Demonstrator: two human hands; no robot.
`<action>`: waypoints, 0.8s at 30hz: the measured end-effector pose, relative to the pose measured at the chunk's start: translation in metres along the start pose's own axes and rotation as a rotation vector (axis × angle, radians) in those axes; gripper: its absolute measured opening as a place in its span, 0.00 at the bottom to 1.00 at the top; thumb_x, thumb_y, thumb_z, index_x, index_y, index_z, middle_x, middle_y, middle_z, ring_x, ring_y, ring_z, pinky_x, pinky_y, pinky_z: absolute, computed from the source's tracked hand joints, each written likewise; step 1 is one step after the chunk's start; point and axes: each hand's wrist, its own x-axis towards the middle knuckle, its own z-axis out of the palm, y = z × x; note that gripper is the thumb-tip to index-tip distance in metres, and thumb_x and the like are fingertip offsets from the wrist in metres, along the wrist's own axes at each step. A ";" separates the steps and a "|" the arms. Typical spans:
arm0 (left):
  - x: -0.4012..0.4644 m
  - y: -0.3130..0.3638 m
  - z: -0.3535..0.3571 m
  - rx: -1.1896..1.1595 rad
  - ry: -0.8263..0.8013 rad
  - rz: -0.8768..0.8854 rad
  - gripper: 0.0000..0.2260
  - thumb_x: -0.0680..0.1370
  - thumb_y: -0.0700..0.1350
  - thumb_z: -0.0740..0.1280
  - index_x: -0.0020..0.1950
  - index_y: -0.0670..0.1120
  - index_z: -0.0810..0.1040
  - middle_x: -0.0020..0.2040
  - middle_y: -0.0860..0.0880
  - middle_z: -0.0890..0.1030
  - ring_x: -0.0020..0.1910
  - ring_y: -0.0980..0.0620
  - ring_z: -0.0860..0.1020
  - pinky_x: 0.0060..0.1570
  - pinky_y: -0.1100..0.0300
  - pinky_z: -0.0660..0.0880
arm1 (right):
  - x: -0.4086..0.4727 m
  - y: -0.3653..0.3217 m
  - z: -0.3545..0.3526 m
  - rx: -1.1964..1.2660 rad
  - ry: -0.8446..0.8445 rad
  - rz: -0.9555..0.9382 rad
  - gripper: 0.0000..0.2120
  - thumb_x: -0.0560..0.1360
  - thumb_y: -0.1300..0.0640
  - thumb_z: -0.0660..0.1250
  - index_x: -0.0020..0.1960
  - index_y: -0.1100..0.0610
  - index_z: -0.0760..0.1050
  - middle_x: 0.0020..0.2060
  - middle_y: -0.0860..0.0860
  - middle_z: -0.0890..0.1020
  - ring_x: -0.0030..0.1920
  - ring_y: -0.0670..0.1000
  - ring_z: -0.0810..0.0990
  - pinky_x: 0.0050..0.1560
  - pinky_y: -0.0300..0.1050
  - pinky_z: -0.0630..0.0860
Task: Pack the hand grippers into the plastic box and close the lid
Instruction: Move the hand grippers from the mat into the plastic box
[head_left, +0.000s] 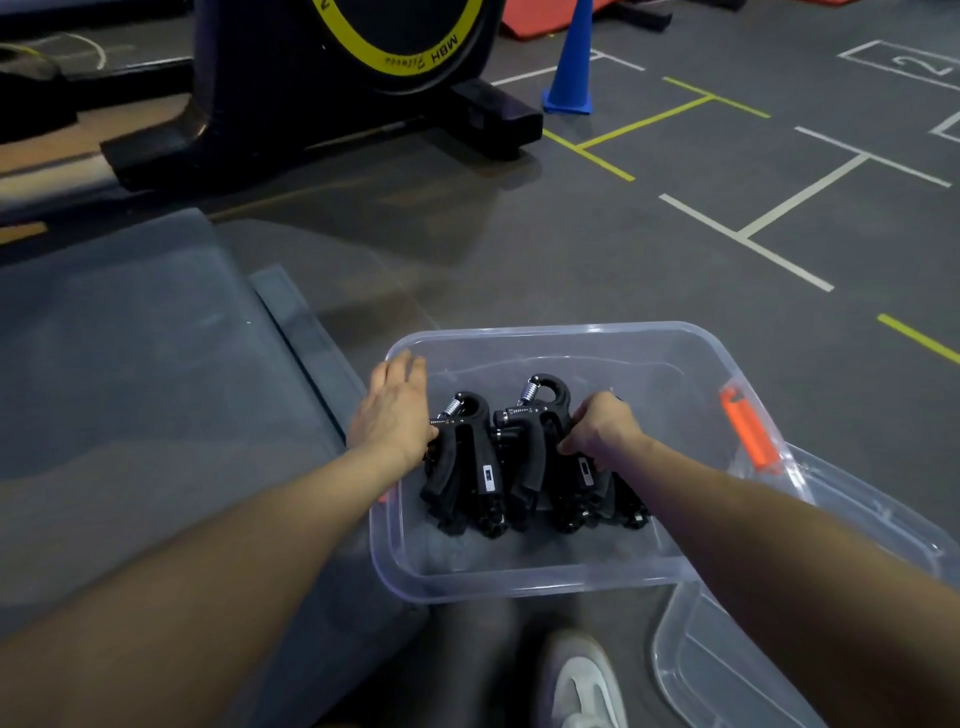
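Several black hand grippers (519, 457) with metal springs stand bunched together inside a clear plastic box (571, 577) on the gym floor. My left hand (392, 410) presses flat against the left side of the bunch, fingers extended over the box's left rim. My right hand (597, 423) is curled around the grippers at the right side of the bunch. An orange latch (748, 431) sits on the box's right rim. The clear lid (753, 665) lies on the floor at the lower right, partly under the box and my right forearm.
A grey padded mat (130, 389) lies left of the box. A black exercise machine with a yellow ring (337, 67) stands behind, a blue cone (571, 67) beyond it. A white shoe (582, 680) shows below the box. Taped lines cross the floor at right.
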 end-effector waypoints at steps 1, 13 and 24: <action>0.000 0.000 0.000 -0.003 0.001 -0.003 0.37 0.75 0.45 0.69 0.77 0.44 0.51 0.77 0.50 0.51 0.76 0.49 0.51 0.71 0.55 0.61 | 0.002 0.001 0.001 0.001 -0.007 -0.001 0.19 0.64 0.60 0.78 0.52 0.65 0.79 0.38 0.57 0.82 0.42 0.58 0.82 0.49 0.54 0.81; 0.007 -0.002 -0.001 -0.033 -0.023 -0.001 0.37 0.75 0.45 0.69 0.77 0.43 0.51 0.77 0.49 0.51 0.76 0.48 0.52 0.73 0.52 0.60 | 0.007 -0.001 0.010 0.113 0.039 -0.144 0.21 0.67 0.64 0.75 0.59 0.60 0.78 0.50 0.55 0.82 0.51 0.52 0.80 0.57 0.40 0.73; -0.014 -0.033 -0.063 -0.053 0.041 -0.126 0.22 0.77 0.47 0.65 0.70 0.47 0.66 0.69 0.45 0.67 0.69 0.43 0.68 0.65 0.50 0.68 | -0.044 -0.103 0.006 0.267 -0.009 -0.420 0.19 0.70 0.65 0.72 0.60 0.63 0.76 0.46 0.53 0.78 0.45 0.50 0.75 0.39 0.38 0.72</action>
